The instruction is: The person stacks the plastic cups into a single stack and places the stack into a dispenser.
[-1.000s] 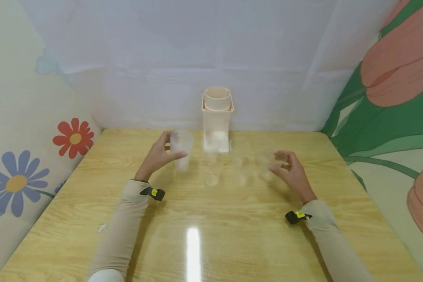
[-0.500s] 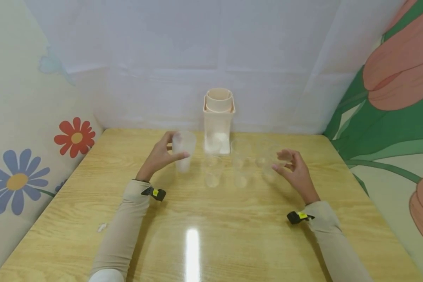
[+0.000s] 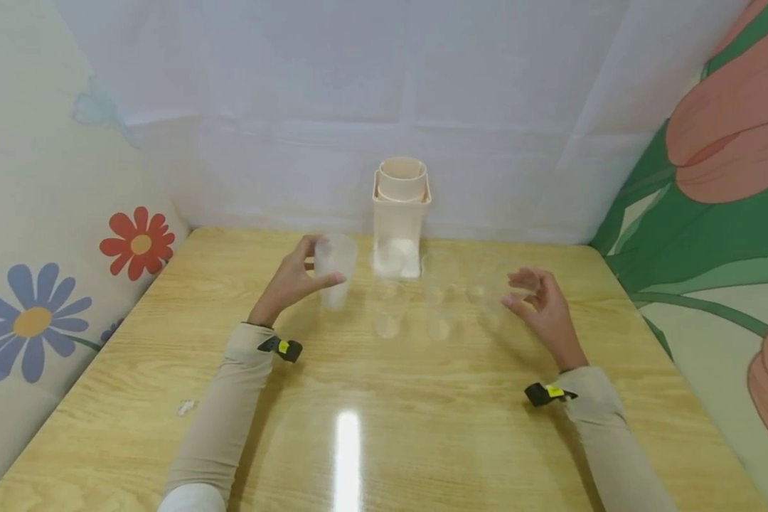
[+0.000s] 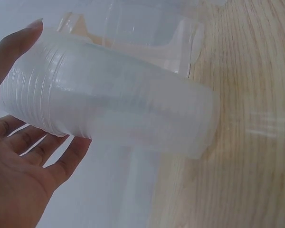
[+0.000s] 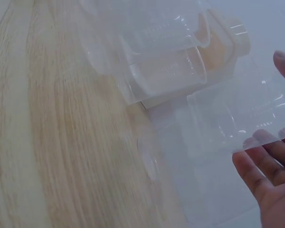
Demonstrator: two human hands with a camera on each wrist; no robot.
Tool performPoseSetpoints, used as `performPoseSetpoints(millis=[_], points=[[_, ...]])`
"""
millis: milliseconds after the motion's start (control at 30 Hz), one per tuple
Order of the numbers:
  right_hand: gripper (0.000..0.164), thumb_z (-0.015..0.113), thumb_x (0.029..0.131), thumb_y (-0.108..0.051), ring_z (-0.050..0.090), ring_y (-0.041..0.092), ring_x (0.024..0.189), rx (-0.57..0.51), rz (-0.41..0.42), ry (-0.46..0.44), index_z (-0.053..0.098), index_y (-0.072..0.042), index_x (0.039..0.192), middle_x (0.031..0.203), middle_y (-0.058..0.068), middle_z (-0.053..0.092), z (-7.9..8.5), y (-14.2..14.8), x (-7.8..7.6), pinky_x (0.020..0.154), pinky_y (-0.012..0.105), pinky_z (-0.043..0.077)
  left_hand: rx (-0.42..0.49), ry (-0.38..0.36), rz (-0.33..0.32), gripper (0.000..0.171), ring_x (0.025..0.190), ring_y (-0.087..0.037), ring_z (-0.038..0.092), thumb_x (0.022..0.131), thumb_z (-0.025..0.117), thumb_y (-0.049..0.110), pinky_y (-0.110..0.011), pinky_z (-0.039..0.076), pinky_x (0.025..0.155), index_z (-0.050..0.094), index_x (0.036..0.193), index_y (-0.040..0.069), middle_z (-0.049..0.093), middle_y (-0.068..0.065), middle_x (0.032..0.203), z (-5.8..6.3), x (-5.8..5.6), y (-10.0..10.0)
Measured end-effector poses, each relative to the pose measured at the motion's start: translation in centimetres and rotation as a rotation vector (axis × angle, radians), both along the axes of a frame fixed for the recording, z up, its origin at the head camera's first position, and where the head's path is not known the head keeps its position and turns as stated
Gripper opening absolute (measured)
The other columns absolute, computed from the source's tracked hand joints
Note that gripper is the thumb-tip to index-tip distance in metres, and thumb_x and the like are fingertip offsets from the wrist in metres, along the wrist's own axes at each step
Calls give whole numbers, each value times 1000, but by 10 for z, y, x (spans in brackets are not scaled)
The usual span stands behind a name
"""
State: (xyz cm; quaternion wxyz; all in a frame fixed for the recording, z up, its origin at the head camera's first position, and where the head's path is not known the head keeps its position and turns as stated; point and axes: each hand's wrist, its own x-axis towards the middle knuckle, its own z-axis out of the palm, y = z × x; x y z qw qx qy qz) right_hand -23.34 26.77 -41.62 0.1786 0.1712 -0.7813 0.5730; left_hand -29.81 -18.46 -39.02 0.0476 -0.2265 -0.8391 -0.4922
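Observation:
In the head view my left hand [image 3: 294,277] grips a tall stack of frosted clear plastic cups [image 3: 336,274], thumb on the near side. The left wrist view shows the stack's nested rims [image 4: 38,90] between thumb and fingers, its lower end close to the tabletop. My right hand [image 3: 540,306] holds a clear plastic cup [image 5: 232,116] at the right end of the group; its fingertips show through the cup wall. Between the hands stand several more see-through cups [image 3: 390,309], their outlines faint, so how they are arranged is hard to tell.
A cream square holder [image 3: 400,224] with a round tube in its top stands behind the cups, by the white back sheet [image 3: 294,142]. A small white scrap [image 3: 187,407] lies left on the wooden table [image 3: 422,427]. Flower-printed panels flank both sides.
My right hand has shifted slightly to the right, away from the middle cups, with the faint cup in it. The left hand keeps its grip on the stack, and the view has shifted slightly.

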Motion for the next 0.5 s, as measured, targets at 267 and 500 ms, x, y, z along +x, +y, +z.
performPoseSetpoints(millis=[267, 500], points=[[53, 65, 92, 10, 56, 11, 117, 16, 16, 26, 42, 6, 139, 132, 20, 56, 12, -2, -2, 92, 15, 46, 14, 15, 4, 79, 125, -33, 50, 85, 81, 31, -53, 45, 103, 38, 147, 8, 50, -18, 138, 1, -2, 0], [53, 64, 91, 11, 57, 11, 116, -2, 18, 16, 39, 10, 138, 131, 20, 56, 15, -6, 2, 94, 14, 46, 22, 4, -11, 81, 125, -33, 50, 85, 82, 33, -54, 46, 102, 38, 148, 8, 51, -18, 138, -1, -2, 0]])
